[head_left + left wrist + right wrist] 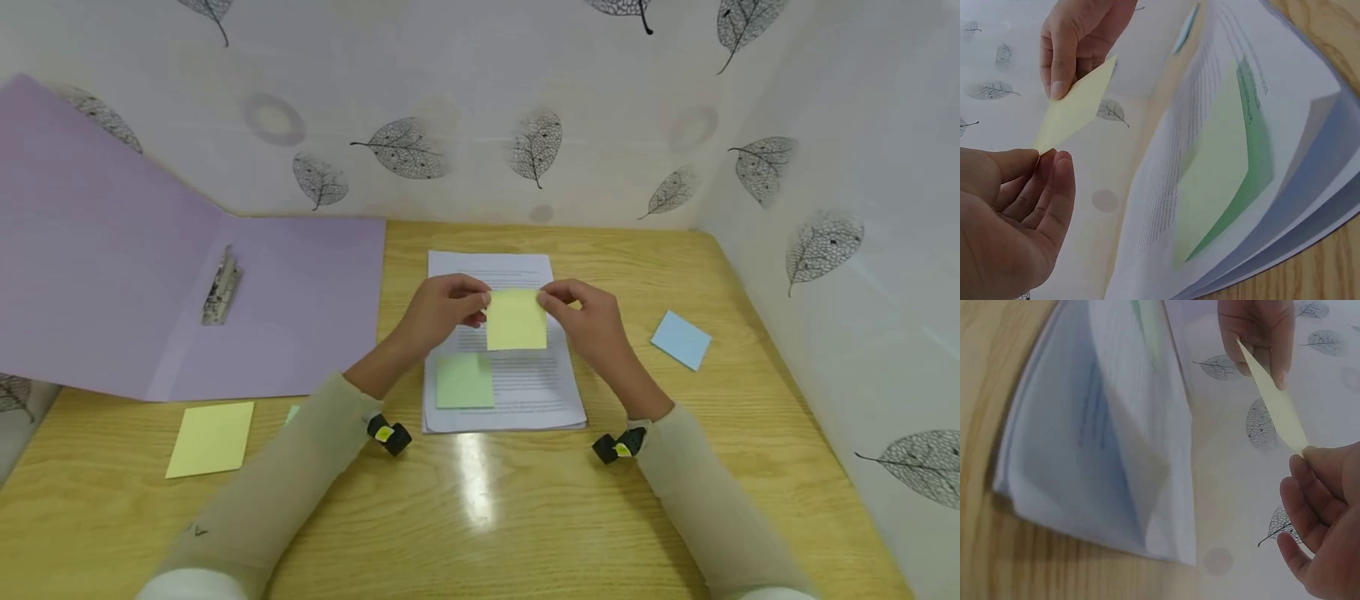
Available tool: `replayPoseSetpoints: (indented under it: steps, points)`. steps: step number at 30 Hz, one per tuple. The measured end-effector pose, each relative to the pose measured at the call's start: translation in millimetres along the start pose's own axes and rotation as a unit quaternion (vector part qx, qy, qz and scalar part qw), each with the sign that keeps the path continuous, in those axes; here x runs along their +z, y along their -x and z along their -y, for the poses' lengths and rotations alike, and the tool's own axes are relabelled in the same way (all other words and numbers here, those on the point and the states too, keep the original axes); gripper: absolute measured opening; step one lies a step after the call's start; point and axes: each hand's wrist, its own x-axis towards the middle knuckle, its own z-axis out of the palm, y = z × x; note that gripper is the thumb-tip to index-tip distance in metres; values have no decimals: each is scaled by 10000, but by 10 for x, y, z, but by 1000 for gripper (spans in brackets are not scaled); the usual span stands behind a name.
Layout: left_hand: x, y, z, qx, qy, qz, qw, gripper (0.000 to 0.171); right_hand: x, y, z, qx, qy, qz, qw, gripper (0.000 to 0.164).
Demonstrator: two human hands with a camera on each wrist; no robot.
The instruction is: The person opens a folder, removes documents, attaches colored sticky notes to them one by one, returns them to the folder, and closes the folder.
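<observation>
A yellow sticky note (517,320) is held up by its two upper corners above a stack of printed paper (532,400). My left hand (444,310) pinches its left corner between thumb and fingertips. The opposite corner is pinched by my right hand (588,321). Both wrist views show the yellow note (1075,112) stretched between the two hands, clear of the pages. On the lower left of the top sheet sits a green sticky note (465,382); in the left wrist view part of this green note (1219,169) stands away from the page.
An open purple folder (307,308) with a metal clip (222,287) lies at the left, its cover raised. In front of it are a yellow note pad (212,440) and a green piece (292,413), mostly hidden by my sleeve. A blue note pad (681,340) lies right.
</observation>
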Motion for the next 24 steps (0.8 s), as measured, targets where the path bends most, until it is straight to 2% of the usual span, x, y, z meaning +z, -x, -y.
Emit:
replayPoseSetpoints:
  steps: [4,7,9,12,14,16,18,24]
  points:
    - [3,-148,57,-236,-657,203,9974,21,-9,-98,-136,497,74,369,9981,32]
    - [29,-260,107,-477,-1458,301,9877,22,-9,-193,-248,787,172,737,9940,27]
    - [54,-317,135,-616,-2098,343,9752,22,6,-251,-332,931,262,1003,9902,26]
    - [107,-366,158,-745,-3011,344,9501,21,36,-311,-453,928,517,1286,9860,24]
    - [141,-375,168,-776,-3443,312,9351,21,60,-343,-509,906,666,1373,9841,22]
    - [167,-380,174,-763,-3721,267,9247,20,75,-362,-534,833,847,1391,9831,21]
    - [187,-381,172,-742,-3887,220,9181,19,87,-373,-539,770,975,1380,9826,21]
    - [219,-391,176,-686,-4059,125,9113,18,107,-384,-524,584,1430,1410,9779,22]
